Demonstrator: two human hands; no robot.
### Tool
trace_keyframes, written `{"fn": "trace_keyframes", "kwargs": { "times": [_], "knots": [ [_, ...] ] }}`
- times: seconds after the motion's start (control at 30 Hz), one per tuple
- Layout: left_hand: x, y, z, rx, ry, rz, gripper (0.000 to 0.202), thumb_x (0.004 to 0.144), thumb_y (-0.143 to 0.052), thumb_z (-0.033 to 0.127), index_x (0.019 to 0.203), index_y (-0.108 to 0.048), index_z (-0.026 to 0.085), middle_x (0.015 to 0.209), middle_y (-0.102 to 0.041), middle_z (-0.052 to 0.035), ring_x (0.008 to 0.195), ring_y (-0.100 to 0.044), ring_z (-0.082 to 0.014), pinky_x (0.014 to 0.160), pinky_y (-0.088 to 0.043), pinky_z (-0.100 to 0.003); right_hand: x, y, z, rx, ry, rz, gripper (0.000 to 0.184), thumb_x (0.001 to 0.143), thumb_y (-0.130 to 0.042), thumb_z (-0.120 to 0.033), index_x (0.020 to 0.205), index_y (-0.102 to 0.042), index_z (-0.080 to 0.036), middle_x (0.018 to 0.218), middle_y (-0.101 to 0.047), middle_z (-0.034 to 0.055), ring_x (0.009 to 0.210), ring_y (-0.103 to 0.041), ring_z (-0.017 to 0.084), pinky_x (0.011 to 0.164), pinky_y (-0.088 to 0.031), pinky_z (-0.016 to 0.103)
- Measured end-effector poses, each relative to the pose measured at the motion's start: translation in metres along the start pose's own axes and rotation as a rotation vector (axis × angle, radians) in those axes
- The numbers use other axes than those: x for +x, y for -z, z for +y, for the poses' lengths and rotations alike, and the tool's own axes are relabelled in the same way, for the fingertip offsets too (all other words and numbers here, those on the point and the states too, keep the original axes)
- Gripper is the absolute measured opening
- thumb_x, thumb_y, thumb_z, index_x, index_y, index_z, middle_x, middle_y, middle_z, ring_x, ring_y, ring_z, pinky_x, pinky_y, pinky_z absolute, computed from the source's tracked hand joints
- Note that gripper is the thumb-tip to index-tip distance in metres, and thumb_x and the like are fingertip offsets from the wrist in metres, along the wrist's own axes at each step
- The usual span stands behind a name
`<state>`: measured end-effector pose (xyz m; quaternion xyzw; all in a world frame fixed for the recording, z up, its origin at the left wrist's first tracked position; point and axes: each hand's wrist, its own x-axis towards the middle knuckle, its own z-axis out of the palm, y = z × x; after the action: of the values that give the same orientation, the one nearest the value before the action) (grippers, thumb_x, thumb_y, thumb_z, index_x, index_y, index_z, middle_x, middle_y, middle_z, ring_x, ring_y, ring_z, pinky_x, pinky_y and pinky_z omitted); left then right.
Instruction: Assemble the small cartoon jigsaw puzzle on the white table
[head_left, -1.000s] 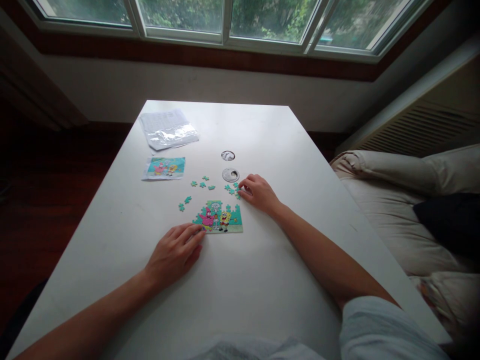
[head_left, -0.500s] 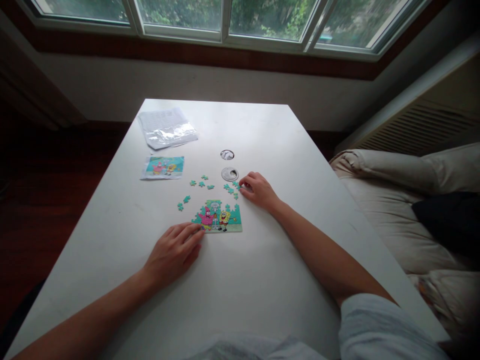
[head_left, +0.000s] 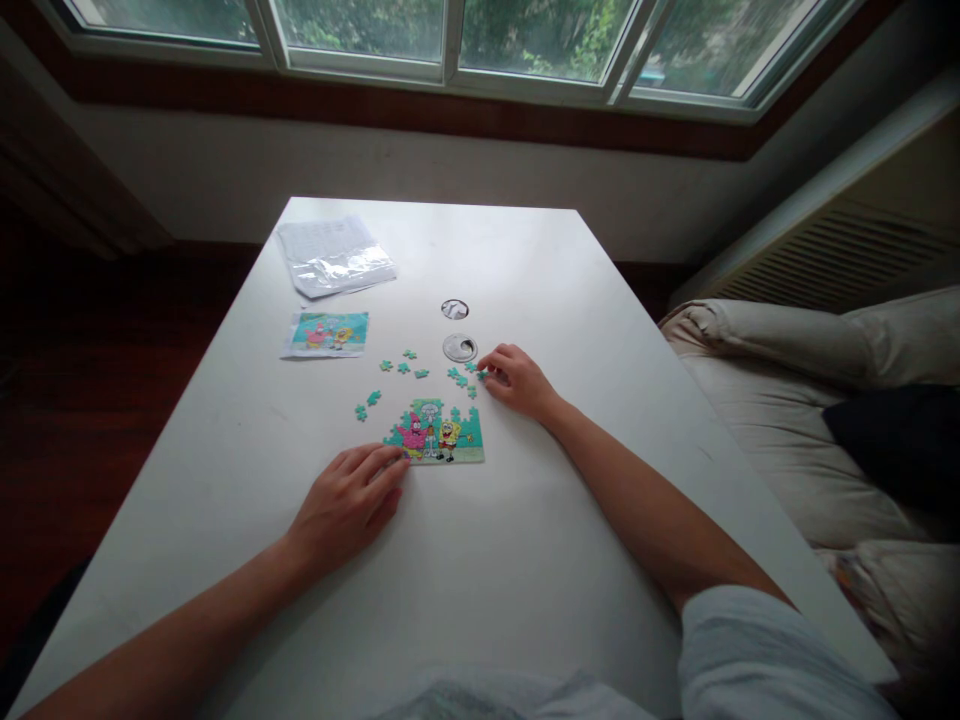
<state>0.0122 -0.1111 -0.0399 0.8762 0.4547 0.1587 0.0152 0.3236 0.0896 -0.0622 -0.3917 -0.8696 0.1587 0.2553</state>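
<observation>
The left hand lies palm down, loosely extended, fingers side by side and slightly bent; its fingertips rest at the near left corner of the partly joined puzzle, and it grips nothing; this contact appears to serve as a light brace for the joined section. The puzzle lies ahead and to the right of that hand, and nearer the body than the right hand; its straight edge faces the person and its ragged edge faces away, an arrangement that seems to leave the unfinished side accessible.

The right hand is half curled, thumb and fingers bent towards a small piece at their tips; whether that piece is pinched or merely touched cannot be told. Further loose pieces sit just left of those fingertips, presumably kept within easy reach; a second scatter lies ahead of the left hand. The printed picture lies beyond the left hand, facing the person, probably for reference; the clear plastic bag lies farther off, apparently set aside.
</observation>
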Motion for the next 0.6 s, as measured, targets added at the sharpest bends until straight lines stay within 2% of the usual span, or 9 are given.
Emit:
{"fn": "trace_keyframes", "kwargs": {
  "times": [0.13,0.27,0.6],
  "knots": [
    [0.0005,0.0004,-0.0001,0.006,-0.005,0.003,0.032,0.098,-0.053,0.024,0.129,-0.062,0.021,0.133,-0.064,-0.0084,0.119,-0.058,-0.0257,0.102,-0.050,-0.043,-0.0007,0.0028,-0.0052,-0.014,0.076,-0.048,0.014,0.088,-0.065,-0.028,0.100,-0.070,-0.022,0.095,-0.059,0.0057,0.091,-0.051,0.019,0.086,-0.040,0.032],
    [0.0008,0.0000,-0.0006,0.007,-0.001,0.002,0.032,0.098,-0.053,0.023,0.128,-0.062,0.021,0.133,-0.064,-0.0085,0.120,-0.058,-0.0258,0.102,-0.050,-0.043,-0.0011,0.0023,-0.0075,-0.076,0.137,-0.101,0.022,0.087,-0.070,-0.039,0.102,-0.068,-0.023,0.099,-0.060,0.0056,0.094,-0.050,0.020,0.090,-0.037,0.034],
    [-0.0004,-0.0005,-0.0008,0.004,0.000,-0.006,0.032,0.098,-0.054,0.023,0.129,-0.061,0.021,0.133,-0.063,-0.0076,0.120,-0.057,-0.0254,0.102,-0.049,-0.043,0.0005,-0.0009,-0.0090,-0.125,0.109,-0.093,0.018,0.089,-0.065,-0.033,0.102,-0.068,-0.022,0.100,-0.060,0.0074,0.096,-0.050,0.021,0.089,-0.036,0.034]
  ]
}}
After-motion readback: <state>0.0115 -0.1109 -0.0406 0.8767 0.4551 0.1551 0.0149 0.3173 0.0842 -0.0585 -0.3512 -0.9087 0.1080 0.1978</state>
